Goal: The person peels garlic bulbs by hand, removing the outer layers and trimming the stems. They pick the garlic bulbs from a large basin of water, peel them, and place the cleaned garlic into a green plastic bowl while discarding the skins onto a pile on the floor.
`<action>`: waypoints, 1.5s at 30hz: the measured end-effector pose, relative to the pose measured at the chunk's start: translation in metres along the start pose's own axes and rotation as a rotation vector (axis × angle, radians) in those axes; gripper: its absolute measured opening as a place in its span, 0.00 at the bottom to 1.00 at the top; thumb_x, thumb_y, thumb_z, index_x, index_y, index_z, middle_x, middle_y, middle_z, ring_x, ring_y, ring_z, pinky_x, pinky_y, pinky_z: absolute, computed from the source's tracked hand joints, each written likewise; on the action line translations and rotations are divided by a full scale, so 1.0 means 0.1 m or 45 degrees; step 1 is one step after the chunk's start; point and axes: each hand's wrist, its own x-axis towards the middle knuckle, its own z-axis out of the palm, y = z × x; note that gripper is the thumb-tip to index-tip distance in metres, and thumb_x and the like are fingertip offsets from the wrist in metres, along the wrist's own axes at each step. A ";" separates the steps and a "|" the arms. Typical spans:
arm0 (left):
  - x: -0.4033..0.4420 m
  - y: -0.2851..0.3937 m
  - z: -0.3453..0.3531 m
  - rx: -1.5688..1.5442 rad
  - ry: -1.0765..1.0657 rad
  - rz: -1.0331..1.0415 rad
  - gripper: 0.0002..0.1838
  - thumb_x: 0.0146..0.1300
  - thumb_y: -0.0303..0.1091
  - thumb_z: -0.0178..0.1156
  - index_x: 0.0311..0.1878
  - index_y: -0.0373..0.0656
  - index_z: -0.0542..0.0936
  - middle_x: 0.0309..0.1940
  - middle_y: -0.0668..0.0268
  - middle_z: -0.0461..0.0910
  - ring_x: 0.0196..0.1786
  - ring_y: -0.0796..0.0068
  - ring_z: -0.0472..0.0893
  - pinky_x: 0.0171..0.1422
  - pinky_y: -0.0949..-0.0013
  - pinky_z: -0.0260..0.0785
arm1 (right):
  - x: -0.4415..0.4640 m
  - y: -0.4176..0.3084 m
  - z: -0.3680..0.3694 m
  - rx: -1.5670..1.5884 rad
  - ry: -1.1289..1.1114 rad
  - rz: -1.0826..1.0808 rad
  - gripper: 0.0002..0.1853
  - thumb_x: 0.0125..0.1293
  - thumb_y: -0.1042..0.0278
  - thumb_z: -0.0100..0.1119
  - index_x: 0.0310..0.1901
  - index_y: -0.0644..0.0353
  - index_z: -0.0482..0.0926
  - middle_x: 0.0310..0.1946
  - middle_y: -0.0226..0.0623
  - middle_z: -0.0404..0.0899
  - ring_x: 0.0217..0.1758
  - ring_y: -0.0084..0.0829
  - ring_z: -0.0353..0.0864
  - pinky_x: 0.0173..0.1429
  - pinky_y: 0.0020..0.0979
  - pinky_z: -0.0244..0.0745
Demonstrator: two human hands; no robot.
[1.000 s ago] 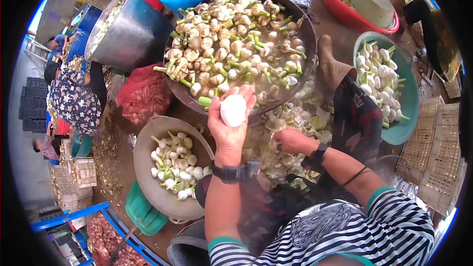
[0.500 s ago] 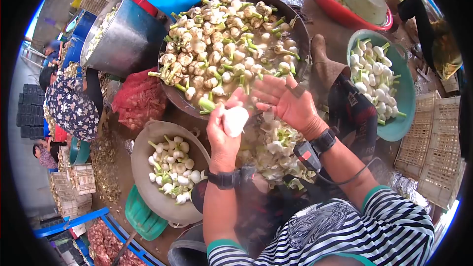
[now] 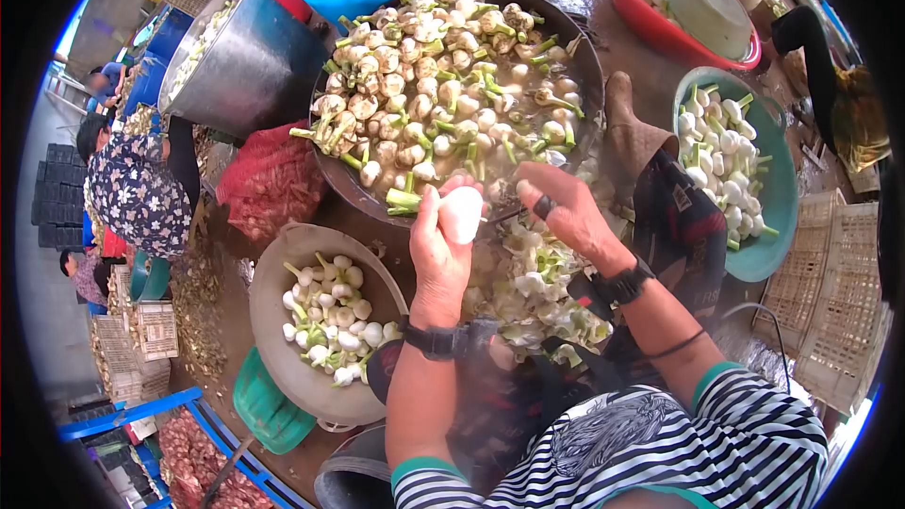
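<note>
My left hand [image 3: 440,259] is closed around a white bulb [image 3: 460,215] that looks like fresh garlic, at the near rim of a wide dark pan [image 3: 325,165]. A cut green stem [image 3: 403,200] shows just left of that hand. My right hand [image 3: 570,217] is apart from the bulb, to its right, loosely open with blurred fingers. A dark band [image 3: 544,207] sits at its thumb. Under the hands lies a heap of pale peeled skins [image 3: 542,297]. Many stemmed bulbs, some brownish, sit in murky water in the pan.
Cleaned white bulbs fill part of a grey basin [image 3: 273,358] at left and a green basin [image 3: 778,170] at right. A red mesh sack [image 3: 271,184], metal pot [image 3: 250,66], red tub [image 3: 627,14] and plastic crates [image 3: 839,292] stand around. A person in a floral top [image 3: 137,188] is at far left.
My right hand has turned from palm up to thumb side up, its fingers now blurred. My left hand has shifted slightly right, still around the bulb. The camera view has moved a little.
</note>
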 end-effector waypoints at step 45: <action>-0.03 -0.35 -0.07 1.934 -0.386 0.062 0.17 0.55 0.41 0.62 0.48 0.46 0.81 0.17 0.59 0.76 0.20 0.60 0.77 0.28 0.63 0.68 | 3.25 1.05 0.23 -1.107 -0.492 -1.236 0.12 0.52 0.70 0.58 0.40 0.55 0.82 0.43 0.39 0.80 0.45 0.42 0.79 0.48 0.39 0.76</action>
